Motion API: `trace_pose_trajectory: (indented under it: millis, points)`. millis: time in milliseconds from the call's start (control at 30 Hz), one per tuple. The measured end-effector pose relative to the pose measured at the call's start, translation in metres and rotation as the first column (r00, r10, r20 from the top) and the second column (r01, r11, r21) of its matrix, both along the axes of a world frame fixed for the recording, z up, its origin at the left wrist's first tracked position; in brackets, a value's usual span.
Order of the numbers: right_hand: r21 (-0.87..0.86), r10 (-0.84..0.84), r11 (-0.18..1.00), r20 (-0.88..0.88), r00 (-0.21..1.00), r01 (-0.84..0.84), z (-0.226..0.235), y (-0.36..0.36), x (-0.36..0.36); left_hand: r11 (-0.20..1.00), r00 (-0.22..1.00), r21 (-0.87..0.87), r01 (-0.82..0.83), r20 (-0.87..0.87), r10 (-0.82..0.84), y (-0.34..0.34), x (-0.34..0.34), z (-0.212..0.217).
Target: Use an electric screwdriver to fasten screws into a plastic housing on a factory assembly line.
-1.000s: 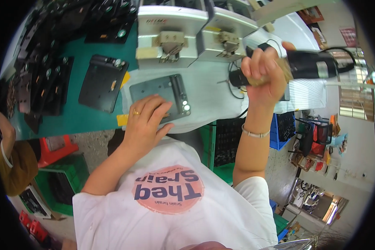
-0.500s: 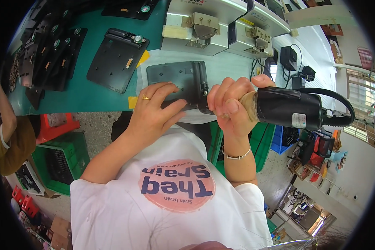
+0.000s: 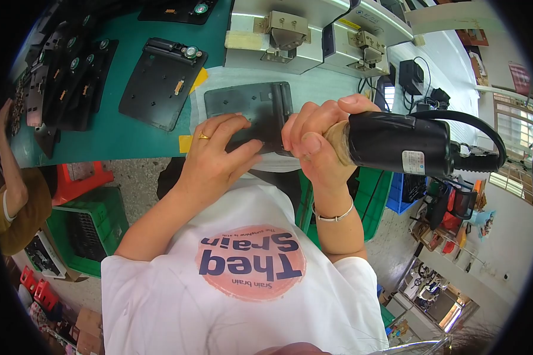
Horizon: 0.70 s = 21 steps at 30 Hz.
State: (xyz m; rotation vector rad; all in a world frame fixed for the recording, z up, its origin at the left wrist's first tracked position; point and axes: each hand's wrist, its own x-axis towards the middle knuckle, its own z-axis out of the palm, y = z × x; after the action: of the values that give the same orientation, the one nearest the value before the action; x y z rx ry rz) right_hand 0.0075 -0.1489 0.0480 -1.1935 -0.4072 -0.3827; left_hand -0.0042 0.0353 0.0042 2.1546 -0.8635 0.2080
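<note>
Presently, the right hand point(image 3: 314, 145) is wrapped tight around a black electric screwdriver point(image 3: 397, 145), its tip hidden behind the fingers at the right edge of a dark grey plate point(image 3: 246, 106). The left hand point(image 3: 216, 157) lies flat on that plate — fingers spread, gripping nothing. The plate sits at the near edge of the green tabletop point(image 3: 118, 139). White fixtures point(image 3: 284, 38) crowd just behind; a black panel point(image 3: 160, 83) lies left — room is tight.

Factory assembly workshop: green workbench point(image 3: 118, 133), metal fixtures point(image 3: 284, 35), rows of black parts point(image 3: 59, 83), plastic crates point(image 3: 89, 231).
</note>
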Motion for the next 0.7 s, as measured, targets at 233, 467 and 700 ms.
trace_pose_trajectory:
  millis: [233,467,700]
  points:
    - [-0.172,0.046,0.984,0.013,0.999,-0.043,0.0,-0.005,0.001,1.0,1.0,-0.007,-0.002,0.005,0.002,-0.001,0.0,0.0]
    - [-0.353,0.085,0.931,-0.037,0.996,-0.093,0.007,0.005,0.002,1.0,1.0,-0.016,-0.005,0.003,0.005,-0.001,0.002,0.001]
    - [-0.422,-0.007,0.906,-0.03,1.0,-0.006,0.003,0.008,-0.003,0.998,0.997,-0.057,-0.036,-0.068,0.032,0.0,0.002,0.002]
